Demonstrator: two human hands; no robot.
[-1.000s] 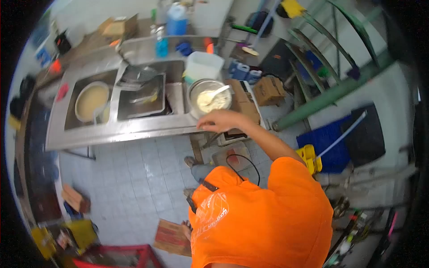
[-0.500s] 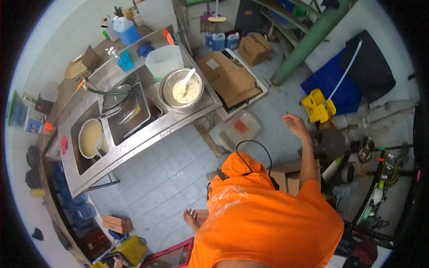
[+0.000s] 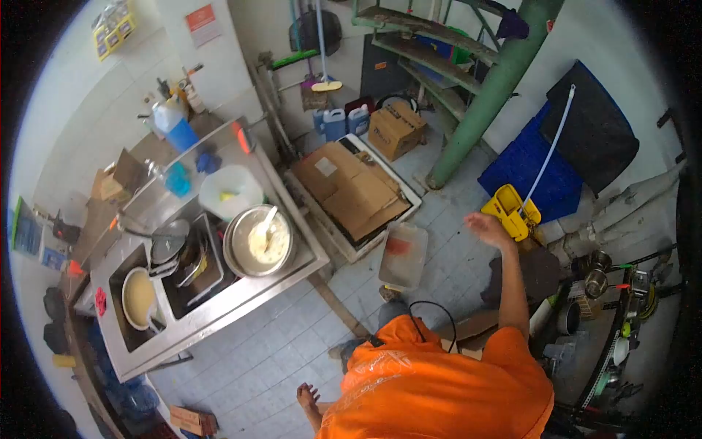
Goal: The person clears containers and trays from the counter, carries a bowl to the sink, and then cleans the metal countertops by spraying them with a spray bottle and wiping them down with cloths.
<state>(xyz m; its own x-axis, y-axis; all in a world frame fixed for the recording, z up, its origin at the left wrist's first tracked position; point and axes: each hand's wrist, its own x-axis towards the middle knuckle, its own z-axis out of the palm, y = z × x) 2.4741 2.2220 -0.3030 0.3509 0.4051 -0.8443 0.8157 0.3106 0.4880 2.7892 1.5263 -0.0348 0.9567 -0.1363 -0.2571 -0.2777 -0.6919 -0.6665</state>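
My right hand (image 3: 488, 229) is raised over the floor on the right, near the yellow mop bucket (image 3: 513, 212) in the view, with nothing in its spread fingers. Lower in the frame, my left hand (image 3: 308, 396) hangs over the tiled floor, fingers apart and empty. Neither hand touches the steel sink counter (image 3: 219, 322). On that counter stands a metal bowl (image 3: 235, 245) with a pale mixture and a white utensil (image 3: 268, 219) in it. A pot of cloudy liquid (image 3: 139, 296) sits in the left basin, beside a basin holding trays and a lid.
Flattened cardboard (image 3: 351, 186) lies on a white-edged frame beside the counter. A plastic tub (image 3: 404, 256) is on the floor ahead. Behind are a cardboard box (image 3: 397, 129), blue jugs (image 3: 335, 124) and a green spiral staircase post (image 3: 497, 95). Shelves with pots (image 3: 596, 282) stand at the right.
My right hand has left the counter edge by the metal bowl and moved out to the right. The view has turned, so the sink now appears tilted and farther left.
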